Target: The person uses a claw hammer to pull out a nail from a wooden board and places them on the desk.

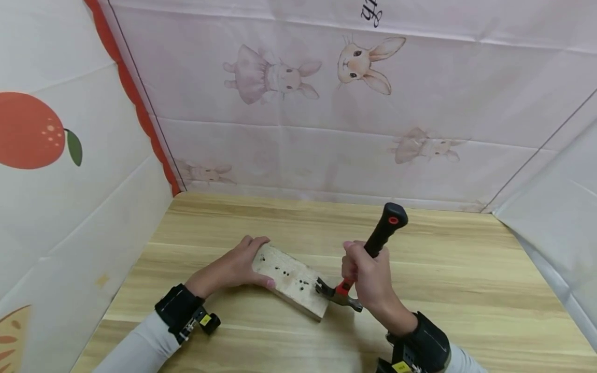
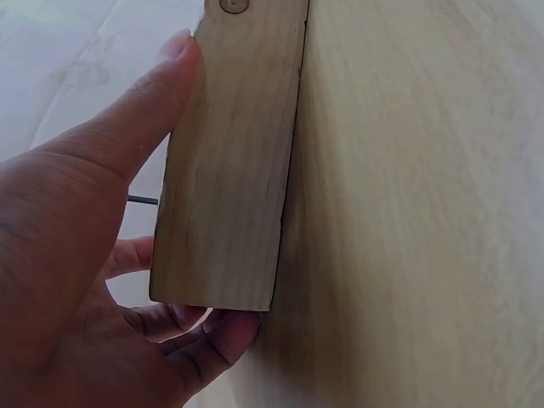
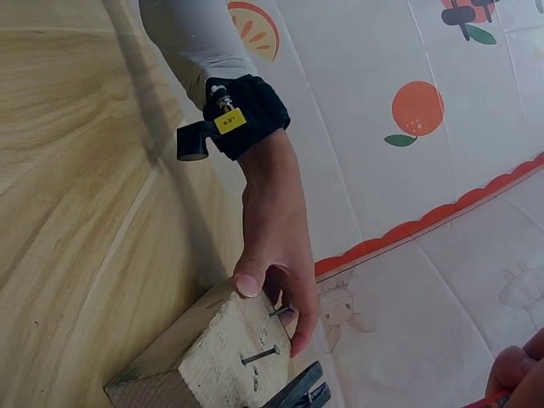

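Observation:
A pale wooden block (image 1: 291,282) lies on the table, its upper face marked with several dark holes and nails. My left hand (image 1: 238,264) grips its far left end, thumb along the near side and fingers around the back. In the right wrist view, two nails (image 3: 260,354) stick up out of the block. My right hand (image 1: 370,274) is wrapped around a claw hammer (image 1: 384,230), whose black handle points up and away. The forked claw (image 3: 297,393) is right at the block's right end, over the nail area. In the left wrist view, the block's plain side (image 2: 225,170) shows.
The light wood-grain table (image 1: 224,331) stretches around the block. A pink cloth wall with rabbit prints (image 1: 298,145) rises at the back, and a white one with fruit prints (image 1: 84,217) at the left.

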Demonstrator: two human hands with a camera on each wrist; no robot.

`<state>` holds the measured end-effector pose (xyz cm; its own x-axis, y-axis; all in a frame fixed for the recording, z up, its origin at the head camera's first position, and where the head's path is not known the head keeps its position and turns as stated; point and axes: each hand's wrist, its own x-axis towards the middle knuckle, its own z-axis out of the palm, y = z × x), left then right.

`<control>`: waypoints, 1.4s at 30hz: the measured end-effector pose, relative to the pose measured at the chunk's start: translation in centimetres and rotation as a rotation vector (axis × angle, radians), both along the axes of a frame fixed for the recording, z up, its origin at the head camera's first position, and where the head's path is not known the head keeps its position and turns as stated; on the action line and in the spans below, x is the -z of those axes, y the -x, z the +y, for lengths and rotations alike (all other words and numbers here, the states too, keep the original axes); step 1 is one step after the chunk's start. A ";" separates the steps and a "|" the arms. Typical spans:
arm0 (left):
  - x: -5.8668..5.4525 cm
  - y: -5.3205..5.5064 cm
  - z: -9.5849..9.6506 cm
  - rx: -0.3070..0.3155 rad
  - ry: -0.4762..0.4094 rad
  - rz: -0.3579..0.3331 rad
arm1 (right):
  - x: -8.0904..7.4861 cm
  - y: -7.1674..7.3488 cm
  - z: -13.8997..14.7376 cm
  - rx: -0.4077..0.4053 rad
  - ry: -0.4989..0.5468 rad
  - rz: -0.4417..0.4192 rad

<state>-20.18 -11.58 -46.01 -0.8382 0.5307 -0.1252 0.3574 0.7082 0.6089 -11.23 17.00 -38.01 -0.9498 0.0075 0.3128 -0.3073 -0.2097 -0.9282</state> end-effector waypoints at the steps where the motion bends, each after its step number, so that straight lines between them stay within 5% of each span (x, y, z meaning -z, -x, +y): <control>1: 0.0 0.0 0.0 0.003 0.001 0.004 | 0.1 0.0 0.0 0.004 0.013 0.009; 12: 0.0 0.2 -0.1 -0.005 0.014 -0.006 | 0.5 -0.3 0.5 0.012 0.142 0.095; 25: -0.1 0.2 -0.2 -0.001 0.005 -0.005 | 1.3 -0.8 1.9 -0.068 0.349 0.199; 42: -0.5 0.2 0.1 0.007 -0.009 -0.027 | 2.3 -1.3 3.8 -0.044 0.448 0.097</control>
